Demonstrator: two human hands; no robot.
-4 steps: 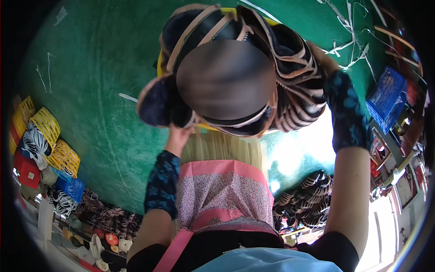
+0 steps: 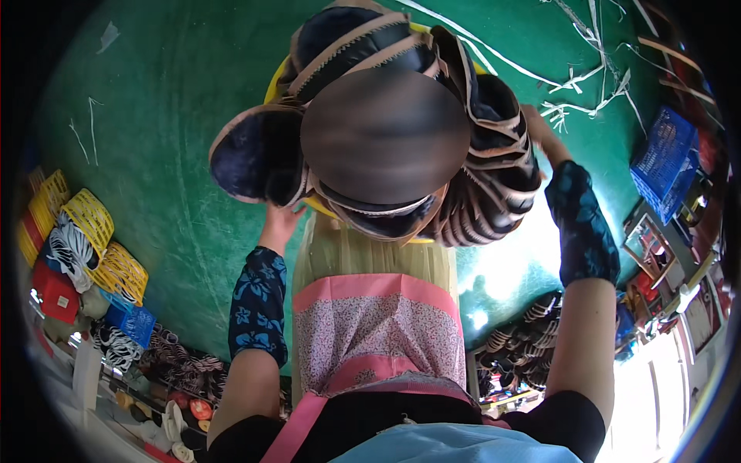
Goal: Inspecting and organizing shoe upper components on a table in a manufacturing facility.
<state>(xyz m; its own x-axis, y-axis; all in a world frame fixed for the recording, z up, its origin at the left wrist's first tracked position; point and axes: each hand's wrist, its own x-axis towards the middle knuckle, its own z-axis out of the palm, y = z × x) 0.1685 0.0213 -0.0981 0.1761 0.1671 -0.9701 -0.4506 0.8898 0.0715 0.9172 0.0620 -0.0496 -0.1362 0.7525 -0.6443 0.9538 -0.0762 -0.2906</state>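
In front of me I hold a yellow basket [image 2: 273, 85] heaped with dark shoe uppers [image 2: 502, 181] edged in tan, some with a zigzag stitched edge. A grey-brown blurred oval hides the middle of the heap. My left hand [image 2: 279, 224] is closed at the near left side of the load, under a wide upper with a dark blue lining [image 2: 258, 154] that sticks out to the left. On the far right side my right hand [image 2: 546, 135] grips the load, its fingertips hidden behind the uppers. Both forearms wear dark sleeves with a blue flower pattern.
The floor [image 2: 170, 154] is green, with white strips [image 2: 594, 92] scattered at the far right. Yellow baskets [image 2: 120, 270] and white cords stand at left. A blue crate [image 2: 665, 162] lies at right. More uppers are piled at near left and near right [image 2: 525, 347].
The load has turned a little, its left upper swinging further left. My left hand has shifted left with it, and my right hand has moved slightly nearer.
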